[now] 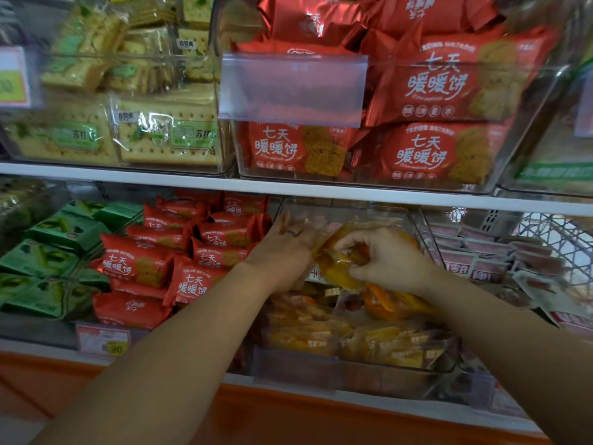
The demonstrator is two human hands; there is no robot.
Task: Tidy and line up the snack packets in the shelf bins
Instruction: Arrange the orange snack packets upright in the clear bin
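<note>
Spanning the frame, a white shelf [160, 176] carries two clear bins side by side: the left bin [96, 64] is stacked with pale cracker packets [167, 139] bearing green labels, and the centre bin [353, 183] is heaped with upper red packets [433, 85], a blank label holder [292, 89] fixed to its front. An orange ledge [288, 415] runs along the bottom of the unit. Under the shelf, a lower row reads left to right: green packets [54, 252], lower red packets [138, 264], orange packets [321, 338] and pink packets [500, 255]. A person's two bare forearms rise from the bottom edge into the lower middle bin [353, 377], where the orange packets lie loosely piled, some flat along the front wall and others tilted behind them. The right hand [385, 258], its fingers curled, pinches the held packet [337, 268], an orange one raised above the pile near the middle of that bin. The left hand [285, 248] is just beside it on the left, its back to the camera and its fingers reaching among blurred clear wrappers at the bin's rear corner; whether it grips anything cannot be told. A small price tag [104, 340] sits on the front edge below the lower red packets, its figures partly blurred. A dark ring [293, 233] circles one finger of the left hand.
</note>
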